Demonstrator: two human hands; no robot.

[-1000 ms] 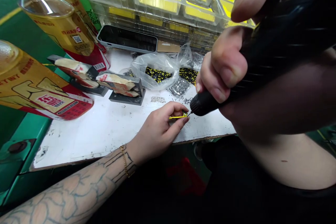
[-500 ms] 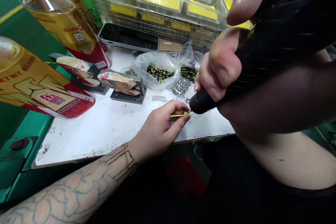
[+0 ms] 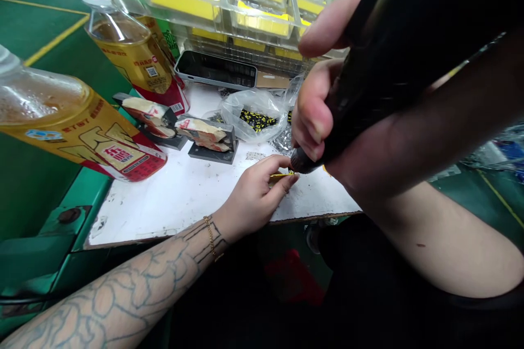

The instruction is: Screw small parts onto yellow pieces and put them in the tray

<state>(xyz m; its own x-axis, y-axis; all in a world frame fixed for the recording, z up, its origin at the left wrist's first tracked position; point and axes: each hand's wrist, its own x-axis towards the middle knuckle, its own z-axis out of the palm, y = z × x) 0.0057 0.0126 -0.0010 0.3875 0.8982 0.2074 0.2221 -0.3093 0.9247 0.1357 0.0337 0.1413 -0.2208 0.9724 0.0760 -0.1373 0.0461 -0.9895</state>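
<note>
A thin yellow strip [image 3: 282, 175] is pinched lengthwise between the fingertips of the left hand [image 3: 257, 196]. A black handheld tool [image 3: 370, 76] is gripped in the right hand [image 3: 313, 112], its tapered nose held just beside the strip's end.

The white-topped workbench [image 3: 172, 204] has a chipped, worn front edge and sits in a green frame [image 3: 71, 218]. Toward the back lies a dark smartphone [image 3: 215, 70], with a piece of brown cardboard [image 3: 268, 80] just beside it. In front of them sits a clear plastic bag [image 3: 254, 117] holding black-and-yellow small parts, and a heap of grey-black small parts [image 3: 281, 143] lies beside the bag. Two dark blocks [image 3: 210, 154] carry crumpled paper-wrapped pieces [image 3: 202, 135], and a small scrap of paper [image 3: 254, 156] lies on the white surface nearby.
</note>
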